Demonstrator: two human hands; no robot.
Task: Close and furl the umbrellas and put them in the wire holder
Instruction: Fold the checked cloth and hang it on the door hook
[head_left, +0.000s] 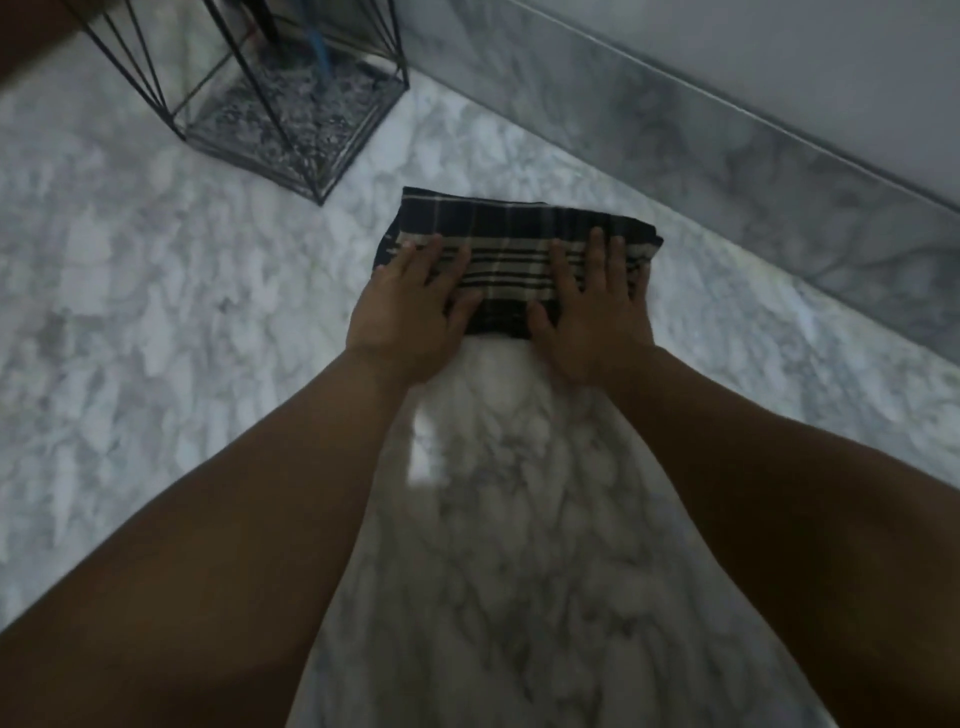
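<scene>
A collapsed plaid umbrella (511, 244), dark with beige stripes, lies flat on the marble floor ahead of me. My left hand (410, 306) presses on its left part with fingers spread and straight. My right hand (592, 306) presses on its right part the same way. The black wire holder (270, 98) stands at the upper left, about a hand's length beyond the umbrella's left end. Inside it stand a dark shaft and a blue shaft (319, 49), their upper parts cut off by the frame.
The floor is grey-white marble (156, 312). A marble skirting (727, 156) runs diagonally along the wall at the upper right, close behind the umbrella's right end. A brown surface shows at the top left corner.
</scene>
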